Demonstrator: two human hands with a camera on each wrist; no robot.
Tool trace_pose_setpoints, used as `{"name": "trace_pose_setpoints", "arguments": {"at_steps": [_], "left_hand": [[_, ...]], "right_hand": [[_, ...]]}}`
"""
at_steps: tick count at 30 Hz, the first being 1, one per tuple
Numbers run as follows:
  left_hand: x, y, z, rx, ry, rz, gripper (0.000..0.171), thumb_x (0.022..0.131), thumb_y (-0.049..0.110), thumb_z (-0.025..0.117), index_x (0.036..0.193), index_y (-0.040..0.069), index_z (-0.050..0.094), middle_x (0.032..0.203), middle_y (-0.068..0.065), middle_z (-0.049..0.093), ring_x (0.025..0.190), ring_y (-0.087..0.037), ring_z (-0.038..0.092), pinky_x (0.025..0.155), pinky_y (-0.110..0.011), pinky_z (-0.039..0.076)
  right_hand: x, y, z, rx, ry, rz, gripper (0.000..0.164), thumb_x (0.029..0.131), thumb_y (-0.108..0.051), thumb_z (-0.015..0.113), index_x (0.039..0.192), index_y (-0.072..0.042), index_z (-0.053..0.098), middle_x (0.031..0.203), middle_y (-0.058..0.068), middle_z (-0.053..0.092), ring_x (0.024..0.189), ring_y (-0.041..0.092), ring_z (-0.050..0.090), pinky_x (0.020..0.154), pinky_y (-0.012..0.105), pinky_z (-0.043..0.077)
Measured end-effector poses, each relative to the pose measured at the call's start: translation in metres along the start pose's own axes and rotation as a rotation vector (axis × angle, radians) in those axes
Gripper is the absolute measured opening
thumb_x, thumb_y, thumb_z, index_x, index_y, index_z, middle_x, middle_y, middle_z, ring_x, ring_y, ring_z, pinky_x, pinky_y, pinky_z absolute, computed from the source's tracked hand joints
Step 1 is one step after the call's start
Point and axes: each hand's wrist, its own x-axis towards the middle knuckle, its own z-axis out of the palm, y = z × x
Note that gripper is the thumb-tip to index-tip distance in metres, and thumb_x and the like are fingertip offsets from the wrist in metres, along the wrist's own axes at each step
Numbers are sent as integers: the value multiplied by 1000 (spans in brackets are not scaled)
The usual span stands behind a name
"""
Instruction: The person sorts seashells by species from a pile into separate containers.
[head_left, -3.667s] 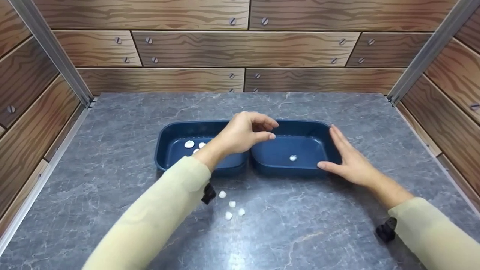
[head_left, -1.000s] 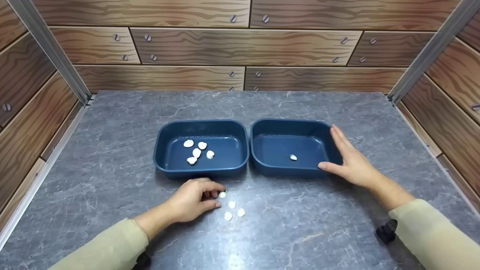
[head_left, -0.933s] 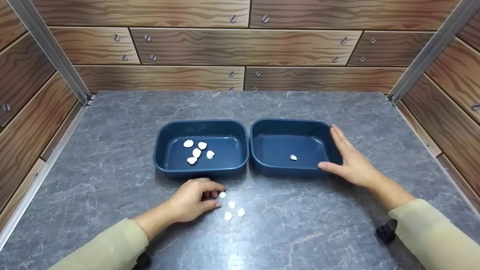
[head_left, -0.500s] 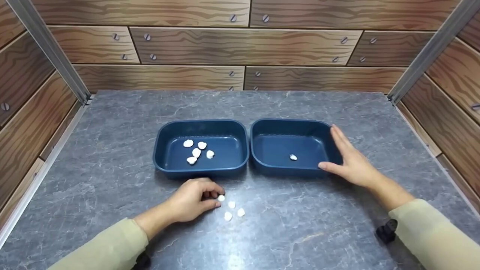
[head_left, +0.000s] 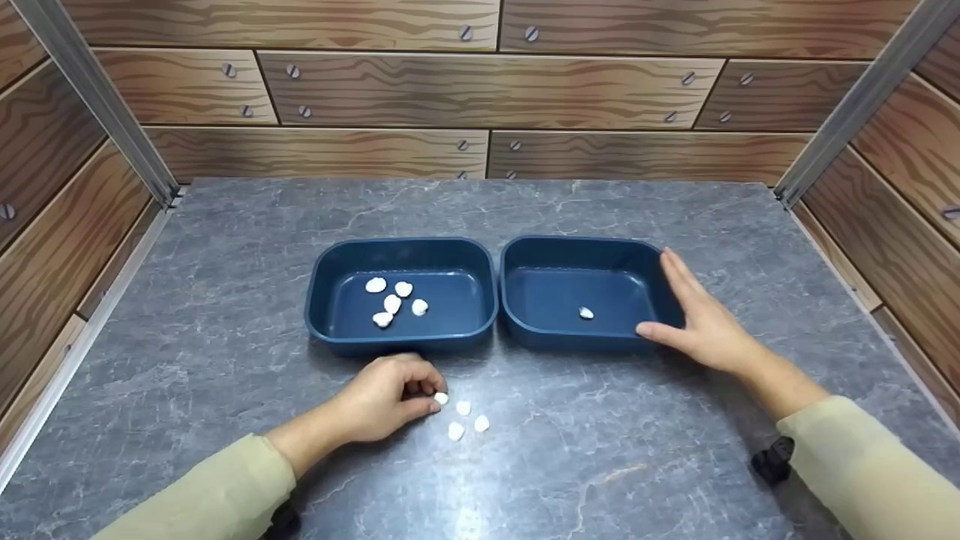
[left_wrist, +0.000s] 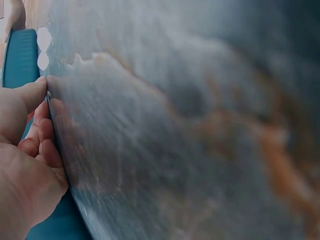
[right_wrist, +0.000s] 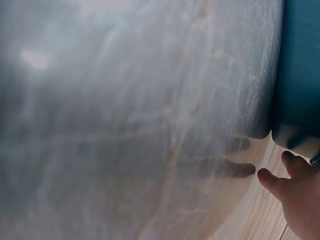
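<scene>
The left tray (head_left: pixel 450 315) is a blue tray on the grey table (head_left: pixel 240 300). Just in front of the left tray, the left hand (head_left: pixel 386 397) pinches a white pebble (head_left: pixel 441 398) between thumb and finger at the table top; the left wrist view hides this pebble. To the right of that, also in front of the left tray, lie three loose pebbles (head_left: pixel 463 407). Inside the left tray are five scattered pebbles (head_left: pixel 392 304). Just right of the left tray stands the right tray (head_left: pixel 540 300), holding a single pebble (head_left: pixel 586 313). The right hand (head_left: pixel 701 326), thumb and fingers spread apart, rests against the right tray's end farthest from the left tray. Well behind the left tray is a wood-patterned wall (head_left: pixel 480 90).
</scene>
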Motion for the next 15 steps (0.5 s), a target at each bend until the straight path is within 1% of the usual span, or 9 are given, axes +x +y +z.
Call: {"name": "trace_pose_setpoints", "arguments": {"at_steps": [7, 15], "left_hand": [[0, 0, 0, -14, 6, -5, 13, 91, 6, 83, 97, 15, 76, 90, 3, 65, 83, -12, 61, 76, -29, 53], [-1, 3, -1, -39, 7, 7, 14, 91, 6, 83, 95, 16, 74, 90, 2, 65, 83, -13, 62, 75, -29, 53]], "right_hand": [[0, 2, 1, 2, 1, -1, 111, 95, -39, 80, 171, -6, 6, 177, 21, 2, 159, 49, 8, 122, 74, 14], [1, 2, 0, -2, -4, 6, 111, 95, -40, 80, 171, -6, 6, 177, 21, 1, 159, 50, 9, 122, 74, 14]]}}
